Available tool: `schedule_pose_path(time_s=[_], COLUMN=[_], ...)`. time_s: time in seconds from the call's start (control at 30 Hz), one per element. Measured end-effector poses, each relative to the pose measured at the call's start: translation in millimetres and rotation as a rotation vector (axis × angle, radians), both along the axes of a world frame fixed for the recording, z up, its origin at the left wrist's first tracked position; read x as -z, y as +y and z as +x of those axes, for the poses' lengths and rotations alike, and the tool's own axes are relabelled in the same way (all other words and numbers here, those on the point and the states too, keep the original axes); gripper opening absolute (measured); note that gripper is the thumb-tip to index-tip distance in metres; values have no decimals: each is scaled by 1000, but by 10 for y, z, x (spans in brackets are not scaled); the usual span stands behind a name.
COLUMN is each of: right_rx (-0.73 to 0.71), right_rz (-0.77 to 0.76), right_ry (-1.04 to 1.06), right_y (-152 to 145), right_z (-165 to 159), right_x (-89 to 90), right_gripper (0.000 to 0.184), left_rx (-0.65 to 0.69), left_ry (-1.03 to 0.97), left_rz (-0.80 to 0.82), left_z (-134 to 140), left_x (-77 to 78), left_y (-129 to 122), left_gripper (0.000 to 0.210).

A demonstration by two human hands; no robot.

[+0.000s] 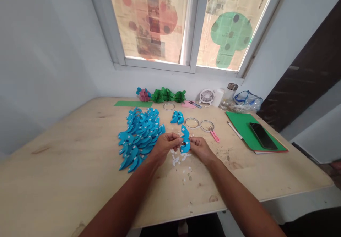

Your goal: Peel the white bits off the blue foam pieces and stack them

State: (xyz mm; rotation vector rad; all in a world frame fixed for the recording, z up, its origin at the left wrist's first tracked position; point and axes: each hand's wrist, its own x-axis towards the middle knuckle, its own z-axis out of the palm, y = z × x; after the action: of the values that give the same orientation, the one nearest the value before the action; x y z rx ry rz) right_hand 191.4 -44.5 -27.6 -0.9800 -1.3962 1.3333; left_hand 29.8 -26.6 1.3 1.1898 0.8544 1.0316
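Between my two hands, above the table, is a blue curved paper piece (185,133) with small white squares on it. Pinched fingers of my left hand (170,142) grip its left edge. On its other side, my right hand (198,146) is closed at the right edge. A big heap of similar blue paper pieces (144,130), many with white squares, spreads to the left of my left hand. Just beyond the held piece lies a small blue group (177,117). White paper scraps (176,159) are scattered below my hands.
Rolls of tape (191,123) and pink-handled scissors (214,134) lie right of centre. A phone (263,136) rests on green sheets (239,123) at the right. Along the wall stand green paper figures (167,94), a small fan (207,96) and a bottle (229,94).
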Motion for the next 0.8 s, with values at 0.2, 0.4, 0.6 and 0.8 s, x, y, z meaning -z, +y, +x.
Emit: schedule_pose_path(time_s=[0.2, 0.4, 0.6, 0.8], right_rx=[-9, -34, -63, -41], right_rz=[19, 20, 50, 62], right_ry=[-71, -69, -70, -106], right_y=[17, 37, 32, 14], right_z=[28, 42, 48, 48], right_x=[30, 80, 72, 45], right_gripper=[27, 26, 23, 22], left_rx=[-79, -126, -134, -155], left_ry=[29, 13, -1, -14], left_rz=[10, -1, -15, 11], left_z=[41, 74, 80, 81], left_x=[75, 86, 76, 48], left_y=[36, 11, -1, -44], left_gripper=[24, 23, 24, 21])
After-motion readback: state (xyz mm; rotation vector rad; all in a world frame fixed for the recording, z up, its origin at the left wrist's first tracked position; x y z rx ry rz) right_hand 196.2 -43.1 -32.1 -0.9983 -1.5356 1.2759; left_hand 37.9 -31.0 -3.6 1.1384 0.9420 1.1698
